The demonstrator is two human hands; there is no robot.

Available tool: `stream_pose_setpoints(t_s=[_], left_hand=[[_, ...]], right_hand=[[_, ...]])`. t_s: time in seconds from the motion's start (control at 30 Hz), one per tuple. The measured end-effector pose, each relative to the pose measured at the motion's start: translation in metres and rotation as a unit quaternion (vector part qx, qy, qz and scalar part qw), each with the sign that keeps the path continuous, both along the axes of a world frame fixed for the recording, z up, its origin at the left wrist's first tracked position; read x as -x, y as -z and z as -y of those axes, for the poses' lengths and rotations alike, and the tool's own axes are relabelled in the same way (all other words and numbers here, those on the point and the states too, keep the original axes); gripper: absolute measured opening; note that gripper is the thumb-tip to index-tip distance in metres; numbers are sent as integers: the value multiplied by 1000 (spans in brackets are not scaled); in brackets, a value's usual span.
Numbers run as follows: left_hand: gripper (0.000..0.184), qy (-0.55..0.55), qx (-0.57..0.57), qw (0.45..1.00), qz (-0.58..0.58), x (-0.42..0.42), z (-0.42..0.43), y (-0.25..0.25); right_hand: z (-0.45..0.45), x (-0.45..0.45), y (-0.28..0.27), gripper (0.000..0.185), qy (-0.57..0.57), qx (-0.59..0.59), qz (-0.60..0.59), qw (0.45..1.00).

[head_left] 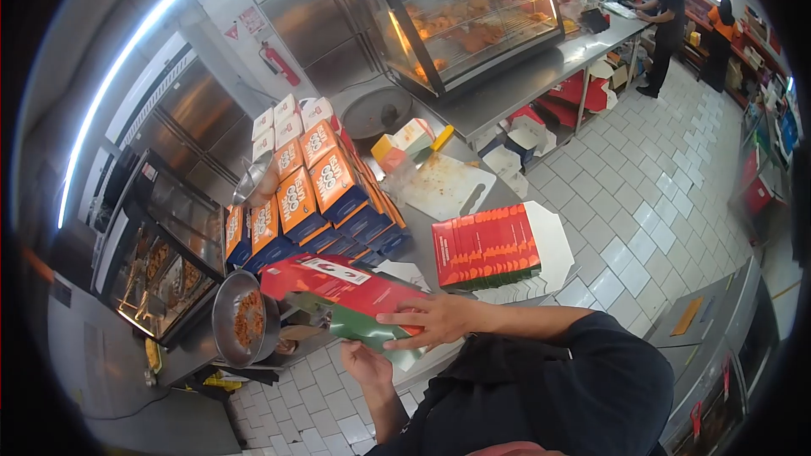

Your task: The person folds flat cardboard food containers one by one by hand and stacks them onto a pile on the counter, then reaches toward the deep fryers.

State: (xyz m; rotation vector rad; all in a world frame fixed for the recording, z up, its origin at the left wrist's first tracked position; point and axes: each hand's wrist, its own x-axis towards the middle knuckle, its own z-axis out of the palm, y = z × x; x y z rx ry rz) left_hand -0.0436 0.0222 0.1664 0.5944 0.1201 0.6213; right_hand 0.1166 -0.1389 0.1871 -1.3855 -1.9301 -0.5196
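A red and green food carton (355, 287) with a white label is held tilted over the front of the steel counter. My right hand (435, 321) lies across its near end, fingers over the red and green panels and gripping it. Below, my left hand (367, 363) pinches the carton's lower edge; its fingertips are partly hidden. To the right of the carton is a stack of flat red cartons (487, 245) with white flaps spread out. Behind it stands a pile of orange and blue boxes (300, 203).
A steel bowl of brown food pieces (247, 318) sits at the left. Beyond are a stained white cutting board (448, 186), white boxes (287, 122) and a glass display warmer (473, 25) of fried food. Two people (663, 25) stand far back right.
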Motion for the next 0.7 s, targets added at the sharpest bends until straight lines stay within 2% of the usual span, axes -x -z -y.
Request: stream_pose_setpoints(t_s=[0.03, 0.07, 0.13, 0.17, 0.3, 0.37, 0.4, 0.43, 0.47, 0.5, 0.6, 0.67, 0.7], left_hand=[[35, -57, 1, 997, -56, -11, 17, -30], [35, -55, -4, 997, -56, -15, 15, -32], [34, -151, -131, 958, -205, -22, 11, -35], [34, -124, -292, 914, -252, -21, 5, -33], [33, -98, -278, 923, -249, -25, 15, -48], [37, -203, -209, 922, -255, -30, 38, -55], [37, -205, -212, 920, -258, -29, 48, -55], [39, -180, -218, 939, -194, -27, 59, -53], [42, -155, -222, 954, -129, -26, 69, -51], [49, -169, -269, 941, -116, -29, 79, -50], [49, -160, -265, 948, -69, -34, 102, -51], [52, -185, -266, 943, -72, -38, 103, -45], [54, -156, -291, 942, -65, -38, 97, -49]], right_hand=[[2, -3, 0, 83, 6, -2, 10, 1000], [4, -4, -1, 83, 8, -6, 10, 1000], [9, -4, -3, 93, 25, 31, 10, 999], [11, -4, -3, 93, 26, 29, 7, 999], [8, -6, -2, 95, -13, -6, -42, 999], [5, -5, -5, 93, -37, -30, -67, 997], [3, -3, -8, 87, -44, -85, -69, 993], [3, -2, -10, 81, -52, -139, -71, 986], [4, -5, -9, 81, -55, -140, -73, 986], [6, -10, -12, 74, -62, -156, -85, 982], [12, -25, -22, 61, -89, -194, -98, 972], [14, -30, -20, 61, -122, -199, -102, 967], [15, -33, -19, 61, -138, -196, -95, 966]])
